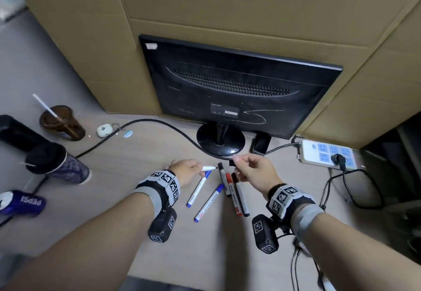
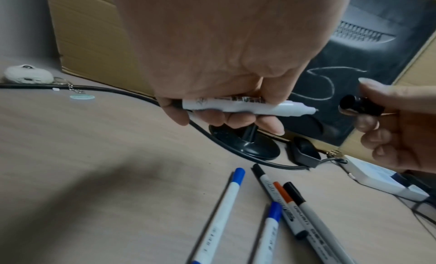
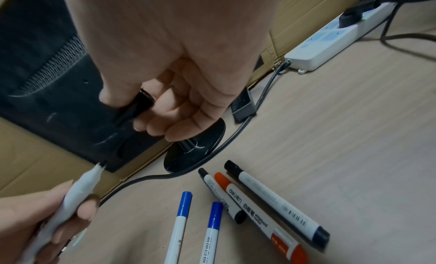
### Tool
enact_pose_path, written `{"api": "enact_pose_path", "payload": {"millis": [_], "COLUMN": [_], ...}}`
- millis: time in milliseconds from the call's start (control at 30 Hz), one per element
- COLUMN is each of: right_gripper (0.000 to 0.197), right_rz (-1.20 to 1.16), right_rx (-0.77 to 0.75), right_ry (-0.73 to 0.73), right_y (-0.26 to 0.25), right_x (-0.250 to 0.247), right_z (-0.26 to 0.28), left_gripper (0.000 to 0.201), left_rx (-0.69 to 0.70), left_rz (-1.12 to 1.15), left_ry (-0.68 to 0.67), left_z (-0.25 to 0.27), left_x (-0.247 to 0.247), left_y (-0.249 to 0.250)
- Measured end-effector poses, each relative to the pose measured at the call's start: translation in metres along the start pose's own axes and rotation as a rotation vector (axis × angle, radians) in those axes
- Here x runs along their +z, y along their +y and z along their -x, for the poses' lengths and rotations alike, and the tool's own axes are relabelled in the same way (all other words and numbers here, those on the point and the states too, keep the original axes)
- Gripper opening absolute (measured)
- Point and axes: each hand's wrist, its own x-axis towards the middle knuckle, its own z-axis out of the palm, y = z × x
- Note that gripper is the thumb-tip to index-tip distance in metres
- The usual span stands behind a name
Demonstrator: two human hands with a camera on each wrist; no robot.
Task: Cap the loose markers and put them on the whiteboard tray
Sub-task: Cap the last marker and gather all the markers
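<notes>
Holding the uncapped marker (image 2: 247, 106) in my left hand (image 1: 188, 173), I have my fingers (image 2: 269, 124) curled around its white barrel, with the bare tip pointing to 3 o'clock. My right hand (image 1: 255, 172) pinches the black cap (image 2: 361, 104) between thumb and fingers, its open mouth facing the tip but still apart from it. If I push while the two are not in line, I think the tip can hit the cap's rim, bend, or leave ink on my skin. The cap is small and smooth, so a weak pinch may let it drop and roll on the surface (image 1: 141, 154). Five other markers (image 1: 237, 192) lie at 6 o'clock below my hands. I see no whiteboard tray in any view, so placing may be uncertain.
</notes>
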Motion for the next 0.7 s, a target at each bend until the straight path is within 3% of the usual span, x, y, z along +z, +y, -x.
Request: {"api": "enact_pose_path", "payload": {"millis": [200,433,700], "right_gripper": [0.037,0.007,0.014], "right_rz": [0.011,-0.021,-0.008], "right_rx": [-0.026,-0.046,-0.049], "right_ry": [-0.005,-0.046,-0.070], "right_y": [-0.003,-0.001,0.002], "right_x": [-0.010,-0.019,-0.024], "right_z": [0.016,0.020,0.014], "left_gripper": [0.040,0.040,0.043], "left_rx": [0.077,0.116,0.117], "left_rz": [0.000,0.003,-0.019], "left_ry": [-0.013,0.004,-0.030], "left_z": [0.013,0.017,0.010], "left_x": [0.002,0.009,0.009], "left_y": [0.019,0.030,0.032]}}
